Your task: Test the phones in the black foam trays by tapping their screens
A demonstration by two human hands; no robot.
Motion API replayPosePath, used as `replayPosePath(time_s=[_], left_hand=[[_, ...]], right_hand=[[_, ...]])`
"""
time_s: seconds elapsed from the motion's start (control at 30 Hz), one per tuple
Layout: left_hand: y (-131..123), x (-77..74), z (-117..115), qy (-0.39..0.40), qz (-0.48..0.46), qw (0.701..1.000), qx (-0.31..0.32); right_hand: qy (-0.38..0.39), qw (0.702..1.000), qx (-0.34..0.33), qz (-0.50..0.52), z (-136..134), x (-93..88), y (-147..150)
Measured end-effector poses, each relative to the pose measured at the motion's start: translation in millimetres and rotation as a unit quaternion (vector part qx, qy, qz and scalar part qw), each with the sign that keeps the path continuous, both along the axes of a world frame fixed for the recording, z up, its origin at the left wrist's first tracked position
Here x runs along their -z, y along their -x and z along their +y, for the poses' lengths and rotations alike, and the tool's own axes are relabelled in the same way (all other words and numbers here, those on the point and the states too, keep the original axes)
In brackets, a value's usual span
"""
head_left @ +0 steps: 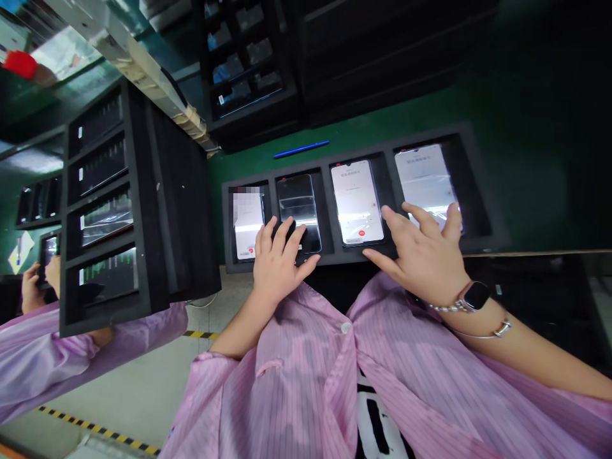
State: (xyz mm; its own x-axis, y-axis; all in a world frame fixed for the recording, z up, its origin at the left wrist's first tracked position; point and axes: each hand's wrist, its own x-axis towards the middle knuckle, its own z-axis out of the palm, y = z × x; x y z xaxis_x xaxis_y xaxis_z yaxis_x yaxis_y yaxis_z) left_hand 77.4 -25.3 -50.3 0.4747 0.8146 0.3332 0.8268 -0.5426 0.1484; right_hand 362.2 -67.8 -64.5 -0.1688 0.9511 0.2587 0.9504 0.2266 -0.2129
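Observation:
A black foam tray (pixel 326 191) lies before me with several smartphones in its slots. My left hand (pixel 282 261), fingers spread, rests over the lower part of the dark-screened phone (pixel 299 197) and the edge of the leftmost lit phone (pixel 248 220). Just right of these, a phone (pixel 356 201) shows a white screen with a red round button. My right hand (pixel 425 255) spreads over the lower end of the rightmost lit phone (pixel 423 175), its thumb near the tray's front edge. Neither hand grips anything.
A blue pen (pixel 301 150) lies on the green table (pixel 258 156) behind the tray. At left stands a tall stack of black foam trays (pixel 165 210) holding phones. More phone trays (pixel 243 57) sit at the back. A co-worker's hands (pixel 32 287) hold a phone at far left.

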Motion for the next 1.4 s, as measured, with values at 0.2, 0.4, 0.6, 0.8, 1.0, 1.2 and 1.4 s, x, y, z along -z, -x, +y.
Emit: replayPosePath(time_s=[0.2,0.4,0.6,0.8,1.0,1.2,1.4], left_hand=[[-0.9,-1.5,-0.8,-0.006,0.005,1.0,-0.003],[-0.1,-3.4,-0.7,-0.02,0.01,1.0,0.001],[-1.2,-4.3,-1.0,0.006,0.008,1.0,-0.008],[-1.8,-4.2,-1.1,-0.004,0.013,1.0,-0.007],[-1.6,-5.1,-1.5,0.018,0.016,1.0,-0.009],[-1.7,-4.9,-1.6,0.036,0.013,0.999,-0.016],[-0.8,-2.5,-1.5,0.023,0.001,1.0,-0.01]], right_hand=[[0.004,1.0,0.011,-0.003,-0.5,-3.7,3.3],[-0.001,1.0,0.013,-0.012,-0.2,-3.6,6.4],[-0.007,1.0,0.025,-0.017,0.7,-2.1,6.6],[-0.006,0.999,0.022,-0.027,-0.4,-3.0,5.6],[0.005,1.0,0.021,-0.006,-0.3,-5.6,6.7],[0.016,1.0,0.024,0.0,-0.3,-5.8,6.9],[0.005,1.0,0.027,0.005,-0.1,-4.2,6.5]])
